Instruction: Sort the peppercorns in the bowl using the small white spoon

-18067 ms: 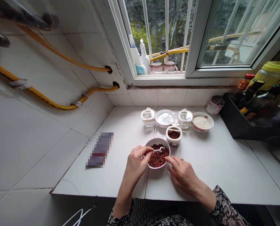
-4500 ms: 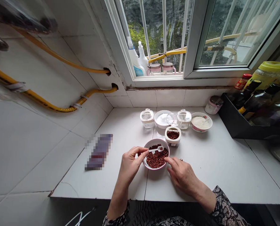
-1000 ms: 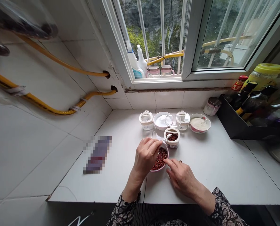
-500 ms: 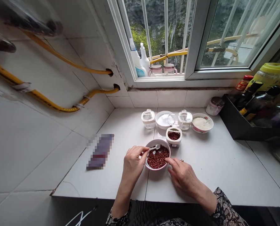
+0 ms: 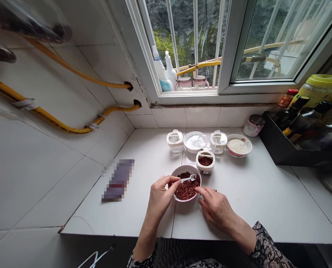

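Note:
My left hand (image 5: 160, 195) is closed in a pinch on the handle of a small white spoon (image 5: 187, 179). The spoon's scoop end is over the dark red peppercorns (image 5: 185, 192) in a round bowl with a pale pink rim (image 5: 179, 170). From the right, my right hand (image 5: 217, 206) grips that bowl's rim with its fingertips; its thumb is partly hidden. Just behind the bowl, at its right, an open seasoning jar (image 5: 205, 169) holds more of the same peppercorns.
Behind stand a clear jar (image 5: 175, 145), a white bowl with white grains (image 5: 190, 148), another clear jar (image 5: 218, 146) and a flowered bowl of pale powder (image 5: 239, 152). A black bottle box (image 5: 283, 150) sits right. A blurred purple packet (image 5: 118, 180) lies left.
My left hand has shifted slightly right, and the spoon has moved right and a little down over the peppercorns. My right hand remains at the bowl's rim.

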Demonstrator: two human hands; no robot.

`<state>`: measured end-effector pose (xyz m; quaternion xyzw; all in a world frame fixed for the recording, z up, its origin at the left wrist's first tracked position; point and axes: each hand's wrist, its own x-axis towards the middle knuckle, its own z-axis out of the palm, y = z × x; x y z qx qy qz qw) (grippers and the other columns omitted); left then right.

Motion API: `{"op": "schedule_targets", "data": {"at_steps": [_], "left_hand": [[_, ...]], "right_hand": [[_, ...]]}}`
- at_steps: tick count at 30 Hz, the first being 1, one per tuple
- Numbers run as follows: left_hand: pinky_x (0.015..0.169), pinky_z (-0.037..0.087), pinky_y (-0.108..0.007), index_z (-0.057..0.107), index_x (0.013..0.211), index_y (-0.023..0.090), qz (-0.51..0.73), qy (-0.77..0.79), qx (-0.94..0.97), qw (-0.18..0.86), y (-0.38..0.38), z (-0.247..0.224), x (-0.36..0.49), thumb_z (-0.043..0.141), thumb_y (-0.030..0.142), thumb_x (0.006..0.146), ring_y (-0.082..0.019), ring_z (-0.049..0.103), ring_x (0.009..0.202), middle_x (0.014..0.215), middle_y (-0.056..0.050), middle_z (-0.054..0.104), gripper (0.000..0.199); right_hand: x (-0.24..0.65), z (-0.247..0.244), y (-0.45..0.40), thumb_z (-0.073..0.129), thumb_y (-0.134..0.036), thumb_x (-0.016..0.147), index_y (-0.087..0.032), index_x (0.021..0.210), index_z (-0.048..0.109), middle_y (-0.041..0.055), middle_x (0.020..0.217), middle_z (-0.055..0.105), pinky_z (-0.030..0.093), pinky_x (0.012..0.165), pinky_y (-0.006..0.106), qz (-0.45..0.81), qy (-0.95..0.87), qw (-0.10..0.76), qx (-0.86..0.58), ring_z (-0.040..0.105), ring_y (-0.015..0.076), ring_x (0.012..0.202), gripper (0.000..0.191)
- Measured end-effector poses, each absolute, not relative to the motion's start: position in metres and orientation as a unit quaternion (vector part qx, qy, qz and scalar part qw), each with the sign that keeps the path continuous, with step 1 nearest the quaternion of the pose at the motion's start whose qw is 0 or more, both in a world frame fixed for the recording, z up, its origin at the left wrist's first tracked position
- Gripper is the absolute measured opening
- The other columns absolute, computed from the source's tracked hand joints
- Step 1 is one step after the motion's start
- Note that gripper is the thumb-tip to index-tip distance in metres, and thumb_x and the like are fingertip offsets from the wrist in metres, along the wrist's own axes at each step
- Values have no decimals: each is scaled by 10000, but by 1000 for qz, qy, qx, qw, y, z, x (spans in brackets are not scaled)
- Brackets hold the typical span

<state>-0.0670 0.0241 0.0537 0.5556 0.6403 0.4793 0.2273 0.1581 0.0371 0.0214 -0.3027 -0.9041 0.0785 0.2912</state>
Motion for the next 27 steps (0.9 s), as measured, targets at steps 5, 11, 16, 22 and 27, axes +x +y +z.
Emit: {"op": "schedule_targets", "data": {"at_steps": [5, 11, 16, 22, 27], "left_hand": [[653, 547, -291, 787, 769, 227, 480, 649, 545, 227, 23, 55, -72, 709, 362, 788, -185, 673, 664, 743, -32, 770, 158], [623, 534, -284, 788, 736, 237, 497, 651, 527, 225, 23, 57, -78, 723, 409, 769, -169, 633, 606, 686, -16, 758, 186], [594, 519, -272, 786, 719, 241, 515, 646, 523, 209, 28, 67, -79, 734, 395, 764, -155, 608, 585, 688, -10, 755, 169], [622, 513, -272, 778, 796, 234, 534, 608, 572, 133, 44, 88, -66, 710, 367, 848, -155, 613, 631, 705, -1, 723, 158], [692, 503, -302, 743, 868, 220, 502, 544, 672, -9, 60, 91, -44, 603, 256, 959, -179, 638, 714, 787, -27, 745, 171]], "right_hand": [[159, 21, 37, 437, -92, 965, -151, 1383, 437, 110, 1014, 690, 546, 623, 306, 92, -904, 287, -303, 669, 202, 742, 422], [159, 20, 37, 441, -91, 970, -154, 1381, 446, 109, 1014, 688, 542, 632, 295, 91, -904, 286, -304, 666, 195, 751, 416], [159, 19, 37, 442, -99, 985, -141, 1371, 457, 114, 1021, 686, 536, 625, 290, 89, -905, 287, -302, 659, 189, 741, 388], [159, 20, 37, 419, -92, 972, -156, 1373, 436, 114, 1031, 692, 558, 647, 310, 86, -905, 280, -309, 679, 207, 766, 407], [158, 20, 36, 419, -88, 965, -153, 1359, 434, 110, 1013, 694, 554, 629, 312, 77, -905, 282, -310, 680, 211, 740, 400]]}}
